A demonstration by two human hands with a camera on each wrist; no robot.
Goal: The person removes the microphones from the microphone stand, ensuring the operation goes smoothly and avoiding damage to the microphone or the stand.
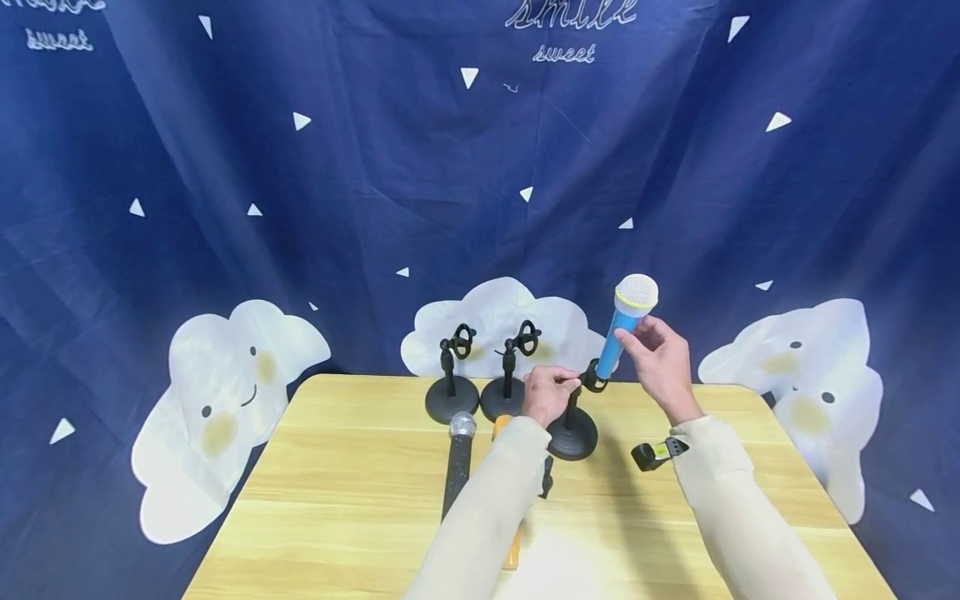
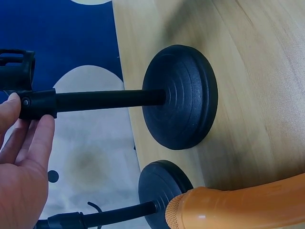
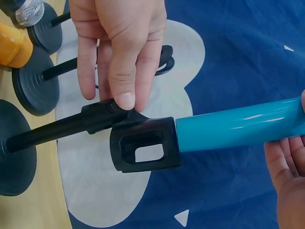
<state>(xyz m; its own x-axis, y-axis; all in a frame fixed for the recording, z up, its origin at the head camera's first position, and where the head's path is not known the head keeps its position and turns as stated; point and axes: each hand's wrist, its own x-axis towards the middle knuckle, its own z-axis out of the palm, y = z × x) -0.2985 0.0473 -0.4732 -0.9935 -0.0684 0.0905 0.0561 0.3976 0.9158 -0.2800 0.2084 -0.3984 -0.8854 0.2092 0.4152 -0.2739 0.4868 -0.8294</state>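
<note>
My right hand (image 1: 663, 362) grips a blue microphone (image 1: 621, 329) with a white mesh head and a yellow ring, tilted head-up. Its blue lower end sits right at the mouth of a black ring-shaped clip (image 3: 171, 143) in the right wrist view. That clip tops the rightmost desk stand, whose round black base (image 1: 573, 437) rests on the table. With thumb and fingers, my left hand (image 1: 547, 396) pinches the joint (image 2: 38, 104) just below the clip. In the left wrist view the stand's pole (image 2: 105, 99) runs from this joint to the base.
Two more black stands with bare clips, a left one (image 1: 452, 400) and a middle one (image 1: 508, 367), stand along the table's back edge. A black microphone (image 1: 457, 462) and an orange microphone (image 2: 243, 205) lie in front, partly behind my left sleeve. A blue curtain (image 1: 420, 167) hangs behind.
</note>
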